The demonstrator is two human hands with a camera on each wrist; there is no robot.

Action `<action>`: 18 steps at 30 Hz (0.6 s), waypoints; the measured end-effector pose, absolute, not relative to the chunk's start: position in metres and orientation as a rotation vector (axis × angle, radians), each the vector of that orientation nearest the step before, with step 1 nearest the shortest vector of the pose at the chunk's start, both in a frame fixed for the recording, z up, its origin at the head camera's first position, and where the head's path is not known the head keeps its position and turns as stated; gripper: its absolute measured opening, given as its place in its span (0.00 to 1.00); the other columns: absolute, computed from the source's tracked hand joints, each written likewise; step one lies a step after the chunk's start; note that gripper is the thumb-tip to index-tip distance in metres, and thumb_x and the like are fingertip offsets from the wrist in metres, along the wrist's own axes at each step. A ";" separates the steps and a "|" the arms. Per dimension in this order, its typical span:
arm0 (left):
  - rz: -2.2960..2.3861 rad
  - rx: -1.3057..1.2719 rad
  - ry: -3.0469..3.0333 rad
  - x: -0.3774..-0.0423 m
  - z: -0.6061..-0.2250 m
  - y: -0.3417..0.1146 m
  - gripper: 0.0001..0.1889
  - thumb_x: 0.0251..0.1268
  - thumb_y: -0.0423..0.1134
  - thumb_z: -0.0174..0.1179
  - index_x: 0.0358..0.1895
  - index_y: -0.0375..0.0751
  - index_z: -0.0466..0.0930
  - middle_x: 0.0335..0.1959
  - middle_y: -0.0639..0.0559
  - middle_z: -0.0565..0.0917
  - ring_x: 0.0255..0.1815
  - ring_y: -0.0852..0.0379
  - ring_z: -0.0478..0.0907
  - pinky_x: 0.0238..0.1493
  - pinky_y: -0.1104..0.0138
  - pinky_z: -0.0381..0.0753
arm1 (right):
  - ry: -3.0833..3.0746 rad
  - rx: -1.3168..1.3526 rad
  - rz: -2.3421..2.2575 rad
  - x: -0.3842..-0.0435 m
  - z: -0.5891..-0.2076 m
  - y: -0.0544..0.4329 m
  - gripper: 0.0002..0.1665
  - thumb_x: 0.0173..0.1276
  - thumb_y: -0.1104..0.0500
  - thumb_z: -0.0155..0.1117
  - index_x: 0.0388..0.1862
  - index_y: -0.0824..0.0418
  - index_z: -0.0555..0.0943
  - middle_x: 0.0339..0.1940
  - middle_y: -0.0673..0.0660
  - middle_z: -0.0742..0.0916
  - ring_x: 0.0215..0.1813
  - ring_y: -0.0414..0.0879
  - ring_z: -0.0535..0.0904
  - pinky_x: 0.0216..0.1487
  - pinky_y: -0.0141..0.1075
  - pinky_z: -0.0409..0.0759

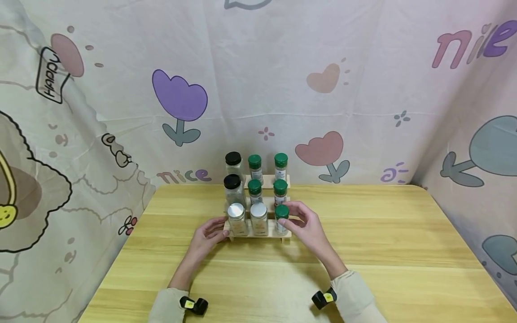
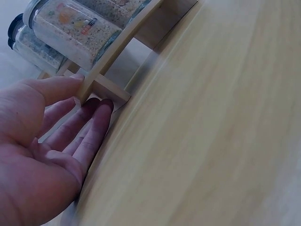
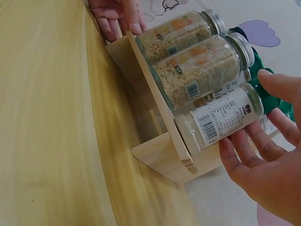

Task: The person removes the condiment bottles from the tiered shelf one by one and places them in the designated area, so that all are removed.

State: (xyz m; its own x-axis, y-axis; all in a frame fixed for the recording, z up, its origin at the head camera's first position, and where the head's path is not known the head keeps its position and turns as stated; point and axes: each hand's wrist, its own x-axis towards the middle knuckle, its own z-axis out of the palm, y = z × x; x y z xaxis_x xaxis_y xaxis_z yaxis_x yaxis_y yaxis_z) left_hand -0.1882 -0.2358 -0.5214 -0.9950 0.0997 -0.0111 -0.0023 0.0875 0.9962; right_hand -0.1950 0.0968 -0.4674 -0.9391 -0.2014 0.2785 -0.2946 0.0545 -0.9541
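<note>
Both hands on spice rack: left on rack end, right on green-capped jar

Left hand [image 1: 208,236]: grip closed around the left end of the front tier [image 2: 106,60], thumb on the board edge, fingertips by the support underneath. Right hand [image 1: 305,226]: grip grasping green-capped jar [image 3: 222,118], thumb on the green cap, other fingers curled around the far side. Jar upright at the right end of the front tier, base at the board, barcode label showing in right wrist view.

Wooden rack [image 1: 268,204], three stepped tiers, stands on the counter [image 1: 375,242] near its back edge. Front tier also has two silver-capped jars, left one [image 1: 237,222] and middle one [image 1: 259,221], just beside each other, grainy pale contents. Middle tier: black-capped jar [image 1: 234,190] left, two more green-tops right of it. Back tier: same order.

Behind: patterned cloth [image 1: 250,67] with tulips, hearts and lettering. Pale sleeves [image 1: 354,294]; black wrist camera [image 1: 194,305] with yellow label at left wrist, matching one at right.
</note>
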 end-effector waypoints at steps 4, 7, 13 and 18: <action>2.076 0.095 2.250 -0.188 -0.521 -0.236 0.26 0.69 0.28 0.66 0.68 0.30 0.73 0.66 0.33 0.77 0.60 0.48 0.81 0.55 0.62 0.86 | -2.226 0.542 2.051 -0.196 -0.467 0.096 0.22 0.67 0.63 0.74 0.60 0.59 0.81 0.53 0.57 0.87 0.56 0.53 0.83 0.58 0.42 0.85; 2.085 0.095 2.241 -0.188 -0.522 -0.236 0.26 0.69 0.28 0.66 0.68 0.30 0.72 0.66 0.32 0.77 0.60 0.48 0.81 0.55 0.62 0.86 | -2.224 0.550 2.051 -0.195 -0.466 0.096 0.22 0.68 0.62 0.74 0.60 0.59 0.81 0.54 0.58 0.87 0.56 0.54 0.82 0.58 0.43 0.85; 2.081 0.118 2.254 -0.188 -0.522 -0.236 0.26 0.69 0.29 0.66 0.69 0.29 0.72 0.66 0.32 0.77 0.61 0.48 0.81 0.55 0.63 0.85 | -2.217 0.544 2.053 -0.192 -0.459 0.098 0.23 0.68 0.63 0.74 0.60 0.59 0.80 0.55 0.58 0.86 0.57 0.53 0.82 0.59 0.45 0.84; 2.065 0.109 2.267 -0.187 -0.522 -0.237 0.26 0.69 0.29 0.66 0.69 0.30 0.72 0.66 0.32 0.77 0.62 0.46 0.80 0.56 0.64 0.85 | -2.180 0.562 2.060 -0.191 -0.453 0.101 0.24 0.68 0.64 0.74 0.61 0.60 0.80 0.55 0.58 0.86 0.57 0.53 0.82 0.60 0.50 0.83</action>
